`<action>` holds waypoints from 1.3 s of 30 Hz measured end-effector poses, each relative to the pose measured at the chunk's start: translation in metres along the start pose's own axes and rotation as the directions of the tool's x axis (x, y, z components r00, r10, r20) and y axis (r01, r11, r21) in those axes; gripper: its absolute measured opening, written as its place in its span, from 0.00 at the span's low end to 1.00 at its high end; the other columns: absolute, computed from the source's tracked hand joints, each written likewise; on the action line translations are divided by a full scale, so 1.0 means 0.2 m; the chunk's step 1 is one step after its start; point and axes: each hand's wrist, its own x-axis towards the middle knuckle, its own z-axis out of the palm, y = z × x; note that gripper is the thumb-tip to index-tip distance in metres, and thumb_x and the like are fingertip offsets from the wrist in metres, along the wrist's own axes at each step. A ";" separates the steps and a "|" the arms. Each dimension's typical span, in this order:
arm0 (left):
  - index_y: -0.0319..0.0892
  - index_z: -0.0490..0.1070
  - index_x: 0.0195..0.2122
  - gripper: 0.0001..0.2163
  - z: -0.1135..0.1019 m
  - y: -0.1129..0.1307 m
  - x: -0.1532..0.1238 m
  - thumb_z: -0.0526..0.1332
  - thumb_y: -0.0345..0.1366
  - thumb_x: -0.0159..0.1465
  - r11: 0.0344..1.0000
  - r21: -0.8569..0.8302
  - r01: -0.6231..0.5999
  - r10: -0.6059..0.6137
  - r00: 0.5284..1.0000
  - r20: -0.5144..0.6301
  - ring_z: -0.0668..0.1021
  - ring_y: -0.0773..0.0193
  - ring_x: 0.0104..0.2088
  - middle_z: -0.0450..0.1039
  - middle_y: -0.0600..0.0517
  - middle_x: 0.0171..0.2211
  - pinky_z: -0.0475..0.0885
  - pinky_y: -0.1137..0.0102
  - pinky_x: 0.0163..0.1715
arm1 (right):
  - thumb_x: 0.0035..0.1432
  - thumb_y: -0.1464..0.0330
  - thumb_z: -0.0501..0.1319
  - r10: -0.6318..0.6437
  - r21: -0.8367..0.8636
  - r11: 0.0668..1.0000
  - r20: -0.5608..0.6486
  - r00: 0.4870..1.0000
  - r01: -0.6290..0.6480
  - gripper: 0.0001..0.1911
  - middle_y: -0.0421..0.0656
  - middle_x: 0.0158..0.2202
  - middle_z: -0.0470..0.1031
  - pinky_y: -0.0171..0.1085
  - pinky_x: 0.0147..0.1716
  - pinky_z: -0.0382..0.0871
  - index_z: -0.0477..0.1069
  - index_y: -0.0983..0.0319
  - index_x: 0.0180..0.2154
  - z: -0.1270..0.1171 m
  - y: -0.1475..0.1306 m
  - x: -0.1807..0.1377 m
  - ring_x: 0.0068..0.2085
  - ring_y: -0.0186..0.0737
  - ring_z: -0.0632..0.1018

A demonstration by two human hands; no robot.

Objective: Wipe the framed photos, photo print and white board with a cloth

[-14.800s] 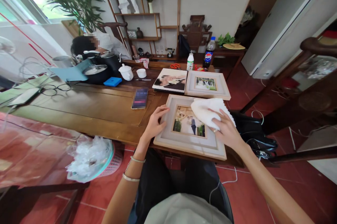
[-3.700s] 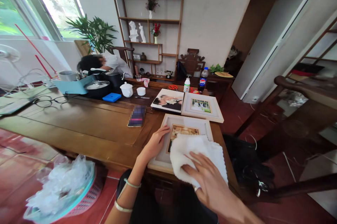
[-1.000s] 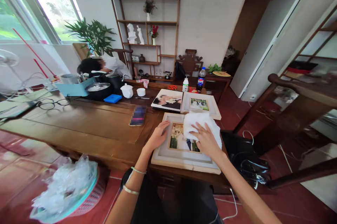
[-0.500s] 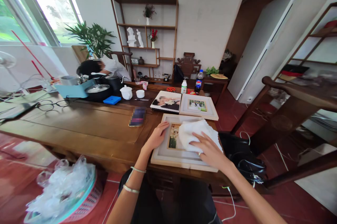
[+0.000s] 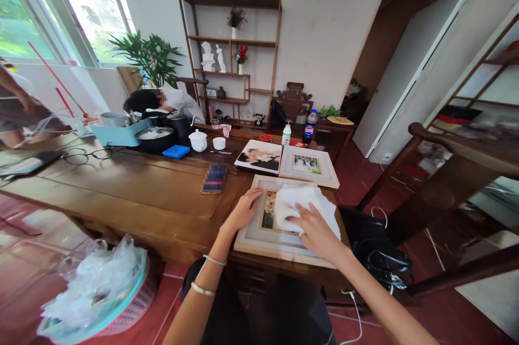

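Head view: I am seeing the left hand point(image 5: 244, 209) resting, fingers loosely spread, on the left edge of a picture frame point(image 5: 267, 240) – the frame is lying flat on the table point(image 5: 158, 191). The right hand point(image 5: 317, 232) is pressing, fingers apart, on a white cloth point(image 5: 303, 196) – it is covering much of the photo point(image 5: 268, 213).

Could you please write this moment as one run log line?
Left hand: on frame, left side | right hand: on cloth, over frame | phone: left of frame | second frame: beyond
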 end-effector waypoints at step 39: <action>0.39 0.68 0.53 0.22 0.00 0.00 0.00 0.49 0.21 0.59 1.000 0.004 -0.015 0.015 1.000 0.014 0.67 0.59 0.59 0.68 0.44 0.55 0.59 0.55 0.60 | 0.41 0.82 0.50 0.145 0.023 0.989 0.113 0.983 -0.148 0.35 0.47 0.61 0.60 0.52 0.62 0.44 0.69 0.58 0.53 -0.08 -0.05 -0.17 0.64 0.46 0.56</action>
